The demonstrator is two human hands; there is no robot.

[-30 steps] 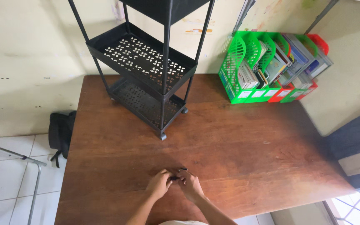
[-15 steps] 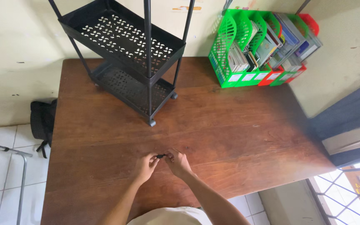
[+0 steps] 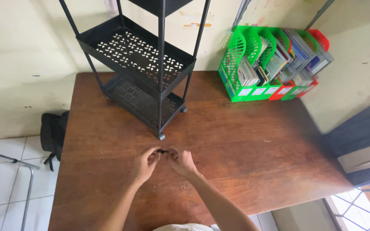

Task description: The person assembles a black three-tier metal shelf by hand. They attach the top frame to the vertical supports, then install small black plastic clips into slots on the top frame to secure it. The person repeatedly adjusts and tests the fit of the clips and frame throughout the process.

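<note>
My left hand (image 3: pixel 144 164) and my right hand (image 3: pixel 181 161) meet over the brown wooden table (image 3: pixel 253 145), fingertips pinched together on a small dark object (image 3: pixel 162 151) held between them. What the object is I cannot tell; it is tiny and mostly hidden by the fingers. Just beyond the hands stands a black metal shelf cart (image 3: pixel 144 72) with perforated trays, its nearest foot a short way from my fingers.
Green and red file holders (image 3: pixel 275 64) full of books and papers stand at the table's far right against the wall. A dark bag (image 3: pixel 52 132) lies on the tiled floor left of the table, near a metal frame leg (image 3: pixel 9 160).
The view has shifted, so the cart and file holders sit differently in frame. My hands stay together on the small object at the table's near side.
</note>
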